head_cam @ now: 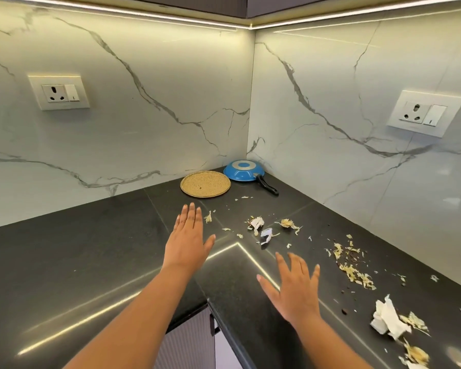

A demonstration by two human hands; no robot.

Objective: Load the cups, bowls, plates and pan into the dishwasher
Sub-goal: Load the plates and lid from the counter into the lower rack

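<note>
A black corner counter (64,262) under marble walls (144,115) holds a plate (205,184), an upturned pan (242,170) and scraps (354,272), some cut off at the right edge, while the left hand (188,241) and right hand (294,288) reach flat-fingered, holding nothing.

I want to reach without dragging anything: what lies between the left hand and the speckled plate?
In the head view, bare black countertop separates the left hand from the speckled plate; the nearest scrap lies off to the right.

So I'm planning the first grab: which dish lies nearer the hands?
The round tan speckled plate, just beyond the left hand; the upside-down blue pan sits farther back.
</note>
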